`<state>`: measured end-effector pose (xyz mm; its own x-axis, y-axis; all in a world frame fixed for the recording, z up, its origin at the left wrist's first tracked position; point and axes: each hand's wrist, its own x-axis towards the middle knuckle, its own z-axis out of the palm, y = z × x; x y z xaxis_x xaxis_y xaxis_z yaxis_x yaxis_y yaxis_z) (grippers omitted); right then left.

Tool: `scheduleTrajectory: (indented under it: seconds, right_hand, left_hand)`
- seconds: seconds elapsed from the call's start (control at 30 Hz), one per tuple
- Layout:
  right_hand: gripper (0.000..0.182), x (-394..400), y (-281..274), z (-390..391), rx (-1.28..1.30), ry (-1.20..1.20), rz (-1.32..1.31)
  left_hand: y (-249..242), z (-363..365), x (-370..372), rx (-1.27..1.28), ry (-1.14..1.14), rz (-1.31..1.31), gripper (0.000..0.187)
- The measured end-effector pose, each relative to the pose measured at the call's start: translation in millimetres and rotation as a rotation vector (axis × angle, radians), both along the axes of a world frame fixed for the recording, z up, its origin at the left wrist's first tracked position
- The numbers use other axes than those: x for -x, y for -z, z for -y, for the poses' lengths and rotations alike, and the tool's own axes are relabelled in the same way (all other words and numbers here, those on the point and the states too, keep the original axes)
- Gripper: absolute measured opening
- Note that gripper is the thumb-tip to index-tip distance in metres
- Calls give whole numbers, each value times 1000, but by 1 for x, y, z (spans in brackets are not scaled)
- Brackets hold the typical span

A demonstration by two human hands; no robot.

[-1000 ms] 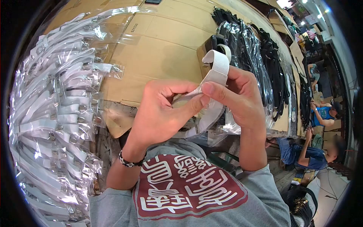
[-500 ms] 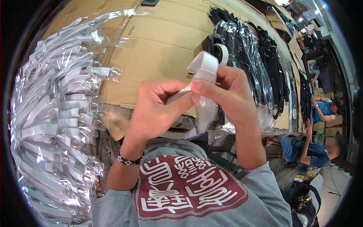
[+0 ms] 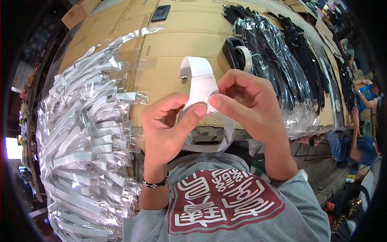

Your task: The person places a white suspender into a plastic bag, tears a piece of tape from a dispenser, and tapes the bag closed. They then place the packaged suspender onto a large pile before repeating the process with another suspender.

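Note:
A pair of white suspenders [image 3: 201, 86] is between my hands in front of my chest. Its back joint stands up, with one strap curling over to the left and a small metal piece at that end. My left hand [image 3: 165, 127] pinches the joint's lower left side between thumb and fingers. On the other side, my right hand [image 3: 253, 105] grips the joint's right edge, its thumb tip close to my left thumb. Below the hands, the other white straps loop down towards the table edge; my hands partly hide them.
Many white straps in clear bags [image 3: 86, 159] lie piled at left. Bagged black straps [image 3: 264, 60] lie at right, beside a black tape dispenser [image 3: 229, 54]. A phone [image 3: 161, 13] rests on the cardboard-covered table [image 3: 173, 44]. Other people [image 3: 365, 149] are at far right.
The white joint has been turned to face me, and its upper strap now curls left. Both hands keep hold of it. My view has shifted left, showing more of the table's left side.

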<state>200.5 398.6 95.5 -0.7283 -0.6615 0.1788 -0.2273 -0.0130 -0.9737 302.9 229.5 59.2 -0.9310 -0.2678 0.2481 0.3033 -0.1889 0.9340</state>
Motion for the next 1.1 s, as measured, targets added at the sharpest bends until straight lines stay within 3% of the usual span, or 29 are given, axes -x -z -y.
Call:
scheduleTrajectory:
  seconds: [0.1,0.33,0.53,0.7,1.1]
  right_hand:
    - [19,-1,-3,-1,13,-8,29]
    - [17,0,5,-4,121,-66,2]
    - [21,0,0,-8,75,-91,184]
    - [24,-4,2,-2,27,-54,67]
    - [29,1,9,-4,38,9,33]
  left_hand:
    - [-10,3,-2,150,-55,42,18]
    - [-5,1,1,56,-101,-12,16]
    - [-8,-2,1,-62,-81,44,15]
    - [-9,-2,-1,99,-138,27,15]
    - [-11,-8,3,18,-56,57,17]
